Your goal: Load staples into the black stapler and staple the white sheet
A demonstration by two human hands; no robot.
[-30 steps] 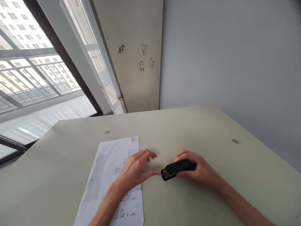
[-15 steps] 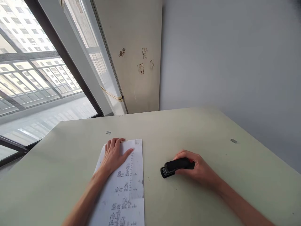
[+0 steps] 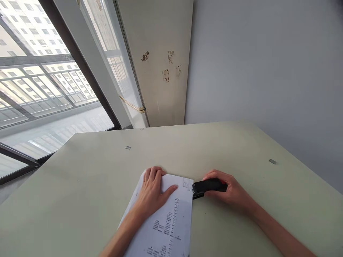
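Currently, the paper (image 3: 178,214) lies on the desk (image 3: 227,153), its edge at the stapler's (image 3: 209,185) mouth — no staple visible; left hand (image 3: 152,196) open, fingers spread atop it, right hand (image 3: 230,191) gripping the stapler.

So the bare left hand (image 3: 152,192) is spread flat on a white printed paper sheet (image 3: 171,217), top corner poking out past the thumb. Bare right hand's (image 3: 227,187) fingers and thumb wrap a black oblong stapler (image 3: 209,186), its front end right at the sheet's edge, beyond the fingertips.
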